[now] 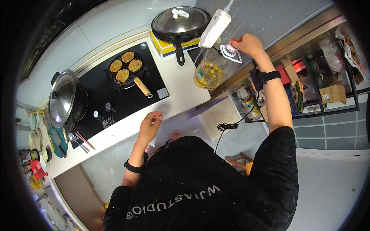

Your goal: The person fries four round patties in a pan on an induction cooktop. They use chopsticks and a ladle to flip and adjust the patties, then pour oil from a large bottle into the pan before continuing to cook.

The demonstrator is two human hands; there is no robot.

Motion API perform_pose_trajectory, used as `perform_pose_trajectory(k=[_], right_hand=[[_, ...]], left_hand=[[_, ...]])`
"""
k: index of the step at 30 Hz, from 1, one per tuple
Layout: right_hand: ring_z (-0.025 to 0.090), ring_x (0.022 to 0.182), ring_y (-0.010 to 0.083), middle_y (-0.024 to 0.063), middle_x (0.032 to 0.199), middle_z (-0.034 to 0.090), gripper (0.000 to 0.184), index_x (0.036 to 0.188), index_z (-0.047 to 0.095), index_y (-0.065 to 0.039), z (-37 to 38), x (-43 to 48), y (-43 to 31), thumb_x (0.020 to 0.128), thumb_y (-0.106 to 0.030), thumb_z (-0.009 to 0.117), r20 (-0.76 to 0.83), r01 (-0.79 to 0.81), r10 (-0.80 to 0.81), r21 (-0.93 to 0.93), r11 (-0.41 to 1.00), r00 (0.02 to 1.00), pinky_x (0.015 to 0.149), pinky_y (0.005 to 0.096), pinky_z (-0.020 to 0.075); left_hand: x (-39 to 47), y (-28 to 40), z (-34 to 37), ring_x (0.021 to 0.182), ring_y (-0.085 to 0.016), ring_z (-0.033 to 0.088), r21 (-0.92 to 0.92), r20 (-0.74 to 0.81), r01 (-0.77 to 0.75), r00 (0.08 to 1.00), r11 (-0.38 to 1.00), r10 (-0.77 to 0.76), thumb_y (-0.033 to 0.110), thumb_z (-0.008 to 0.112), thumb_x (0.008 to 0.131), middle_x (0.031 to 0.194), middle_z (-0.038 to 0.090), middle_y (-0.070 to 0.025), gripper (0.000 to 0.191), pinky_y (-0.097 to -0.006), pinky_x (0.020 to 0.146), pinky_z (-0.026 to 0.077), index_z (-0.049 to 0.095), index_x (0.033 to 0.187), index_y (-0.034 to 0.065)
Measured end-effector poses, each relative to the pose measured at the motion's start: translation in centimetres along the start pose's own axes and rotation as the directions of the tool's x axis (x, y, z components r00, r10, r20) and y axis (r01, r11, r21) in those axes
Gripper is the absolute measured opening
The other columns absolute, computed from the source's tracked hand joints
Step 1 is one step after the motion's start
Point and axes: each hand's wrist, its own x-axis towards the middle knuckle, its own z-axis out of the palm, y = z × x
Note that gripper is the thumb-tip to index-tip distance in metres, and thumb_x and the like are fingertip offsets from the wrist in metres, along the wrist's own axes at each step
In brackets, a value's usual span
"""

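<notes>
My right hand [249,44] is at the top of a large clear plastic oil bottle [212,70], its fingers on the red and white cap [232,46]. Yellow oil lies in the lower part of the bottle, at the counter's right end. My left hand [151,125] hovers by the counter's front edge with curled fingers; whether something small is between them cannot be told. Several browned patties [122,75] lie in a dark frying pan [111,78] with a wooden handle [142,87], on the black glass cooktop [95,78].
A lidded black pan [180,24] rests on a yellow box [162,46]. A white power strip [215,29] hangs beside the bottle. To the left are a lidded pot [62,98], pink chopsticks [84,140], a spoon [72,138] and a cleaver [57,140]. Storage racks [321,111] stand at right.
</notes>
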Motion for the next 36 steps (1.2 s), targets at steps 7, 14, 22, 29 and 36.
perform_pose_trajectory(k=[7, 14, 22, 29, 36], right_hand=[[0.065, 0.077, 0.0312, 0.0177, 0.083, 0.067, 0.040, 0.092, 0.069, -0.002, -1.6, 0.8, 2.4, 0.068, -0.033, 0.073, -0.034, 0.372, -0.373, 0.200, 0.906, 0.927, 0.070, 0.0376, 0.0505], [0.058, 0.089, 0.0190, 0.0055, 0.087, 0.063, 0.030, 0.093, 0.070, -0.006, -1.7, -4.4, 2.5, 0.071, -0.028, 0.072, 0.130, 0.487, -0.625, 0.513, 0.707, 0.770, 0.084, 0.0304, 0.0435], [0.053, 0.088, 0.0079, -0.0008, 0.093, 0.061, 0.030, 0.102, 0.065, -0.001, -1.7, -9.0, 2.3, 0.080, -0.022, 0.069, 0.281, 0.019, -0.418, 0.811, 0.585, 0.864, 0.077, 0.0231, 0.0418], [0.046, 0.066, 0.0018, -0.0035, 0.087, 0.061, 0.040, 0.112, 0.062, -0.002, -2.9, -15.2, 0.5, 0.081, -0.027, 0.065, 0.162, -0.124, -0.084, 0.931, 0.344, 0.983, 0.053, 0.0166, 0.0295], [0.033, 0.054, 0.0019, 0.0021, 0.088, 0.061, 0.049, 0.114, 0.058, 0.005, -7.0, -20.0, -4.4, 0.080, -0.030, 0.065, 0.098, -0.093, -0.013, 0.971, 0.220, 0.995, 0.046, 0.0170, 0.0199]], left_hand=[[2.1, 1.1, 1.8, 0.085, -0.014, 0.059, 0.018, 0.034, -0.029, 0.999, 0.999, 0.029, 0.014, 0.059, 0.089, 0.097, 0.063, -0.0053, 0.022, -0.0259, 0.071, 0.047, 0.059, 0.107, 0.0018], [2.1, 1.2, 2.1, 0.084, -0.015, 0.059, 0.048, 0.041, 0.023, 0.999, 0.999, -0.025, 0.013, 0.060, 0.089, 0.097, 0.063, -0.0068, 0.021, -0.0268, 0.072, 0.048, 0.060, 0.106, 0.0015], [2.3, 2.1, 1.6, 0.085, -0.019, 0.061, 0.055, 0.068, -0.035, 0.997, 0.998, 0.031, 0.014, 0.060, 0.088, 0.096, 0.062, -0.0098, 0.020, -0.0294, 0.074, 0.049, 0.060, 0.104, 0.0019], [1.2, 0.6, 1.4, 0.084, -0.023, 0.063, -0.007, 0.141, -0.053, 0.989, 0.999, 0.053, 0.018, 0.060, 0.088, 0.097, 0.063, -0.0114, 0.022, -0.0321, 0.075, 0.050, 0.062, 0.104, 0.0034], [0.1, 1.4, 2.1, 0.094, -0.019, 0.060, -0.060, 0.379, 0.087, 0.924, 0.994, -0.058, 0.021, 0.060, 0.089, 0.103, 0.062, -0.0083, 0.025, -0.0304, 0.082, 0.047, 0.061, 0.107, 0.0043]])
